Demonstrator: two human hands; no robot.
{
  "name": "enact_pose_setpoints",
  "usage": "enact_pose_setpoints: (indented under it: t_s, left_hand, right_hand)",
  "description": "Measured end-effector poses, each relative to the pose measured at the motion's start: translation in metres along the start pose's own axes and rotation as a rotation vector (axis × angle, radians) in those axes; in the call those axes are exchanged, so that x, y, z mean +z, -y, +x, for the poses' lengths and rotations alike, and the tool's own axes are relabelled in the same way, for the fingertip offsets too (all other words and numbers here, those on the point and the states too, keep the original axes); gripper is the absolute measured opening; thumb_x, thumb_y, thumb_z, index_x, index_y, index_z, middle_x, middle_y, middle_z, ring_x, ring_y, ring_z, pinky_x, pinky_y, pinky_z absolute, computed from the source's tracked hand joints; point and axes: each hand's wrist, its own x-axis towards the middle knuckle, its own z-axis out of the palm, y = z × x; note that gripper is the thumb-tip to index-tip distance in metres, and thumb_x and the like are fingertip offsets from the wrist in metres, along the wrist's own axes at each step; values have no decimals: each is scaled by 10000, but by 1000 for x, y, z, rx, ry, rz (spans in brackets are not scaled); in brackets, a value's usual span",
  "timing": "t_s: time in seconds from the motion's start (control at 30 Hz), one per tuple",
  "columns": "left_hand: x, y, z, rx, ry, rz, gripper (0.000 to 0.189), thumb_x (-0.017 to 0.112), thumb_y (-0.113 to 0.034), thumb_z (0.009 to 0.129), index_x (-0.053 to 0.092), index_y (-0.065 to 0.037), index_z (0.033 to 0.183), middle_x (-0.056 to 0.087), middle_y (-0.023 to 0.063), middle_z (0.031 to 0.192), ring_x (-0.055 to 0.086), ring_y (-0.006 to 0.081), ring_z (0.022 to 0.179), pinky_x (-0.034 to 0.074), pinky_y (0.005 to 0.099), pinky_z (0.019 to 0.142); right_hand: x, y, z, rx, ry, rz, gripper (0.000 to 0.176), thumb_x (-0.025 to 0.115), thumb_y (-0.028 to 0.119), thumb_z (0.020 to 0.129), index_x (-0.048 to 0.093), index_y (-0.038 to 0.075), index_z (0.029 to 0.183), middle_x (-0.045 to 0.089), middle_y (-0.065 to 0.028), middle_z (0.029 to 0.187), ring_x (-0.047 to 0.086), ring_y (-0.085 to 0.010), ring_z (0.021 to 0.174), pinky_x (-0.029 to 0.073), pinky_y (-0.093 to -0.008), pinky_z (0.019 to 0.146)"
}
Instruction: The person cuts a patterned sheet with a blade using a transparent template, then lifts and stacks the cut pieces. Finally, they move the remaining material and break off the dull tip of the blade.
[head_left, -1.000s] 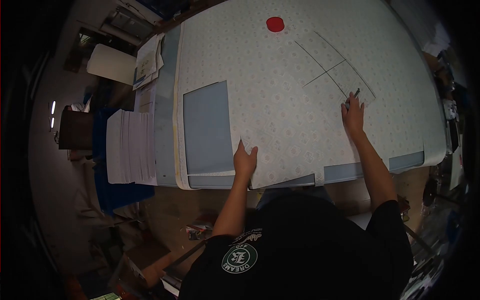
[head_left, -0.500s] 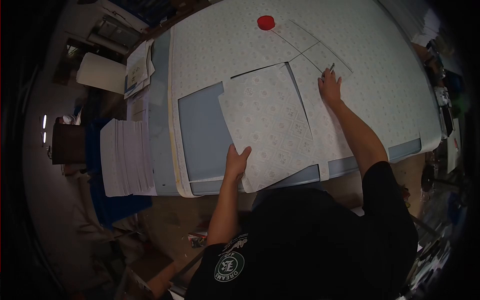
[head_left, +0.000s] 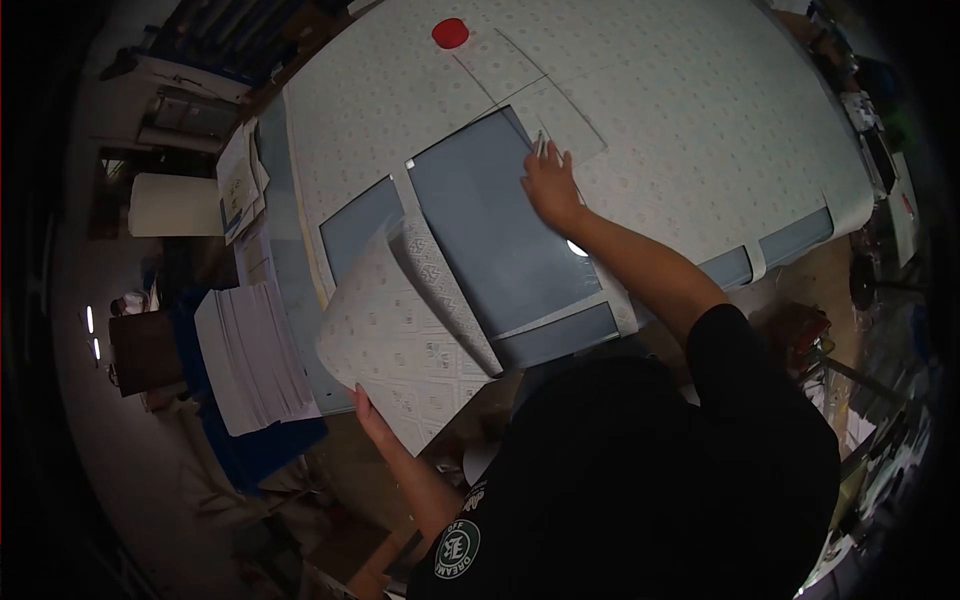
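Observation:
Below the left part of the table, my left hand (head_left: 369, 412) grips the lower left edge of a cut patterned sheet (head_left: 400, 345), which is lifted and curled. My right hand (head_left: 553, 188) has its fingers closed round a thin, pen-like tool (head_left: 541, 143), beside the right edge of a large cut-out opening. Blue-grey table surface (head_left: 500, 220) shows through that opening. Around it lies the large patterned sheet (head_left: 700, 130), with dark straight lines on it. A red round object (head_left: 450, 33) rests on the sheet near the top.
At the left stands a thick stack of pale sheets (head_left: 255, 355), with a blue container (head_left: 250, 450) beneath. Loose papers (head_left: 240, 180) lie at the table's upper left. Narrow strips of the sheet border the openings along the front edge.
The cut piece has moved left and down with my left hand, curling up and uncovering the opening. My right hand has shifted left in view. The camera view has turned.

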Motion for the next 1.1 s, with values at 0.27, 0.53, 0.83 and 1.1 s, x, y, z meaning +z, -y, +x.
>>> enact_pose_setpoints:
  t_s: [0.27, 0.53, 0.83, 1.1]
  left_hand:
    - [133, -36, 39, -100, 411, -411, 653, 351, -487, 1067, 314, -67, 1565, 408, 216, 1552, 506, 413, 1341, 499, 572, 1035]
    - [270, -37, 58, 275, 412, -192, 612, 462, -444, 1049, 401, -45, 1510, 512, 188, 1466, 556, 331, 1285, 481, 474, 1060]
    - [258, 113, 56, -237, 248, 422, 509, 584, -30, 979, 392, 56, 1443, 542, 177, 1415, 575, 267, 1231, 454, 382, 1059]
    - [201, 128, 43, -247, 251, 590, 443, 636, -39, 952, 489, 59, 1358, 623, 164, 1313, 622, 251, 1149, 485, 361, 1002]
  right_hand:
    - [-35, 28, -77, -118, 317, 798, 351, 670, 133, 920, 520, 20, 1217, 625, -156, 1147, 583, -355, 1099, 441, -503, 991]
    - [-163, -154, -135, -122, 333, 272, 395, 721, 96, 828, 557, 71, 1187, 574, -161, 1347, 546, -384, 1204, 344, -564, 1142]
    - [-218, -190, -149, -242, 686, 159, 230, 700, 67, 824, 565, 56, 1010, 585, -176, 1366, 500, -405, 1289, 434, -451, 1073]
    - [-225, -165, -143, -228, 770, -19, 275, 461, 247, 992, 559, 15, 1103, 523, -255, 1428, 528, -479, 1244, 453, -467, 1038]
